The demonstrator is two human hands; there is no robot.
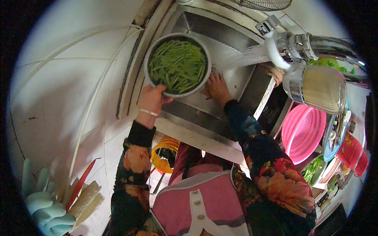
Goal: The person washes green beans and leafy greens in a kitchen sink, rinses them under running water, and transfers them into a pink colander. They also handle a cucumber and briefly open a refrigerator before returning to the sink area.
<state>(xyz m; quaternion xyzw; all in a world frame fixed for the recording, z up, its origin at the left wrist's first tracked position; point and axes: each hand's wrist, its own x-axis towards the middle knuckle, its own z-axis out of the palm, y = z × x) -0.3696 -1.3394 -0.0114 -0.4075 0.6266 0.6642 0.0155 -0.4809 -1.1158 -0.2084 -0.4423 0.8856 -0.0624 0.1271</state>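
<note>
A round metal bowl (209, 63) full of cut green stems, likely green beans (177, 63), is at the left side of the stainless steel sink (203, 109). My left hand (152, 98) grips the bowl's near-left rim, thumb over the edge. Just right of the bowl, my right hand (218, 88) reaches low into the basin, palm down with its fingers apart. I see nothing held in it, though what lies under the fingers is hidden. Water (248, 56) sprays from the tap fitting (277, 50) into the basin, beyond my right hand.
A clear-walled filter housing (323, 88) hangs off the chrome tap (327, 45). On the right stand a pink plastic colander (304, 134), a blue-rimmed tray (333, 135) and a red container (351, 153). A cloth (273, 72) drapes the sink's right edge. Below is a yellow bucket (165, 153); pale green gloves (50, 209) hang left.
</note>
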